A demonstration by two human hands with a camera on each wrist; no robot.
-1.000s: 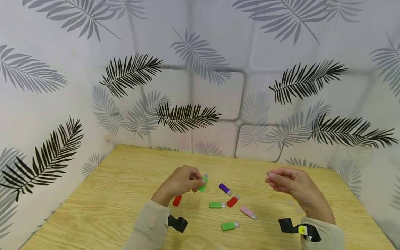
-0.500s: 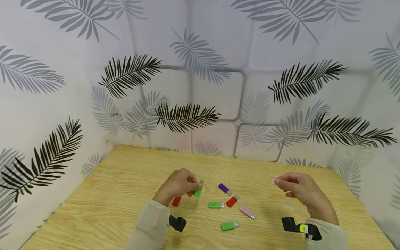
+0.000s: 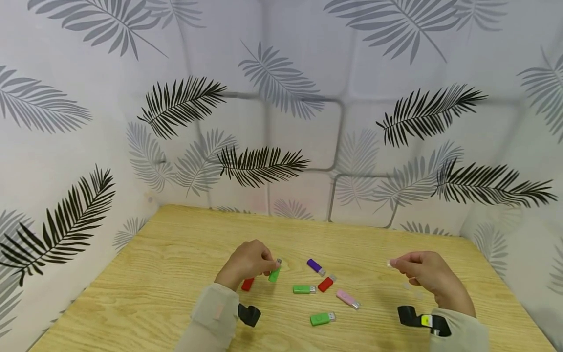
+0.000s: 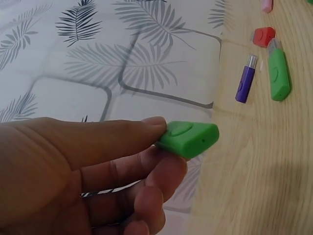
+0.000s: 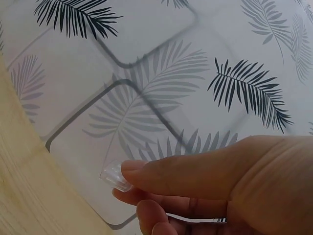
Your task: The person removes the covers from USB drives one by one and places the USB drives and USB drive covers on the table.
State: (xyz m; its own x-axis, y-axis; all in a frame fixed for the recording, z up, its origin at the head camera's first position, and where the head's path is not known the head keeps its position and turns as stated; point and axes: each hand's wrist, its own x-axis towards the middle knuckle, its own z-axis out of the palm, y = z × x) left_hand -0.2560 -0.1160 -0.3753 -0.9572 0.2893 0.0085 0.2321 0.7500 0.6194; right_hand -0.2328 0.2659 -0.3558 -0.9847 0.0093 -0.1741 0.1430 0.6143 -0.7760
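My left hand (image 3: 249,260) pinches a green USB stick (image 4: 193,138) between thumb and fingers, above the table. Its plug points away from the palm side in the head view, and the cap is off. On the right, my right hand (image 3: 422,270) holds a small clear plastic cap (image 5: 115,176) between thumb and index finger. Between the hands lie a purple USB stick (image 3: 314,266), a red one (image 3: 326,284), a pink one (image 3: 346,298) and two green ones, the upper green stick (image 3: 301,289) and the lower green stick (image 3: 320,319).
Another red stick (image 3: 248,283) lies partly hidden beside my left wrist. Two small clear caps (image 3: 419,295) rest on the wooden table (image 3: 176,274) under my right hand. A leaf-patterned wall covering (image 3: 299,146) stands behind the table's far edge.
My left hand has moved a little left and down with the green USB stick. My right hand has shifted right and down with the clear cap. The sticks on the table stay put.
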